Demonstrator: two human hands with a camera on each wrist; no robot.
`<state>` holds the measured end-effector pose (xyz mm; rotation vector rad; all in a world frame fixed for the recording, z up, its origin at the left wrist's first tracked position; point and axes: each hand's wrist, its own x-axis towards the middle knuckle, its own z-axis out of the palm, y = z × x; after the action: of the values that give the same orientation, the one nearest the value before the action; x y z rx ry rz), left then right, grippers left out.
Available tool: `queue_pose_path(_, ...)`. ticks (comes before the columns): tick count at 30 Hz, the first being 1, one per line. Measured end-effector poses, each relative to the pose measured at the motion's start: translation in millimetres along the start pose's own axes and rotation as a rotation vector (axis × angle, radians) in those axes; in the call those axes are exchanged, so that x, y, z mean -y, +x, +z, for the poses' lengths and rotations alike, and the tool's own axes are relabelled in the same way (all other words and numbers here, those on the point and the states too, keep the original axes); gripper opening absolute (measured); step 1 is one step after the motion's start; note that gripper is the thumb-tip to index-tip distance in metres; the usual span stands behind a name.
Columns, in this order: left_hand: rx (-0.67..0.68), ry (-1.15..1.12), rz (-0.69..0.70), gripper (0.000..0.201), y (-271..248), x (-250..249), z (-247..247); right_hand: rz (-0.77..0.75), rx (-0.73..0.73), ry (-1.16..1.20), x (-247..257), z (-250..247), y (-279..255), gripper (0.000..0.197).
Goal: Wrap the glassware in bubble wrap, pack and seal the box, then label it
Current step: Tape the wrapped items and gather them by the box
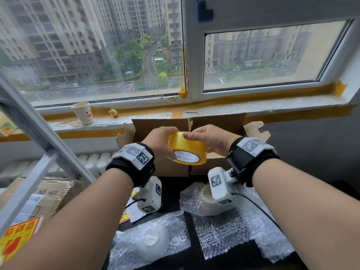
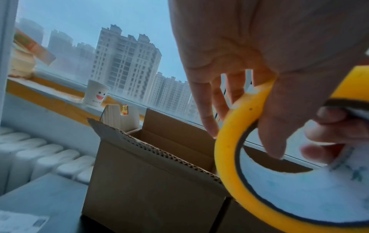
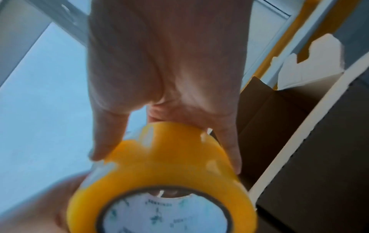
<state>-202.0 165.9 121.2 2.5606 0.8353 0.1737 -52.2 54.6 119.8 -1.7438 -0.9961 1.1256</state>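
Here, gripping yellow tape roll (image 1: 187, 148) with left hand (image 1: 158, 143), right hand (image 1: 211, 137) fingertips pinching its rim, above open cardboard box (image 1: 171, 125).

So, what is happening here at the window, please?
A person holds a yellow tape roll in both hands: the left hand grips its side, and the right hand touches its top, perhaps seeking the tape's end. Behind it the cardboard box stands open. Two bubble-wrapped items lie on the table, not yet packed.
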Motion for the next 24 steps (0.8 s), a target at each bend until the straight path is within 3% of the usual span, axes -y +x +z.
queue_pose_path(6, 0.051, -0.013, -0.045, 0.055, -4.4, 2.7, -4.3, 0.059, 0.099, 0.170, -2.7, -2.0, -2.5, 0.037)
queue_pose_path(15, 0.049, 0.013, -0.062, 0.050, -9.6, 1.4, 1.4, 0.108, 0.053, 0.140, -1.9, 7.5, -5.1, 0.007)
queue_pose_path(24, 0.053, 0.107, -0.104, 0.065, -13.7, 5.2, 6.7, 0.103, 0.027, 0.154, -15.5, 20.7, -2.4, 0.019)
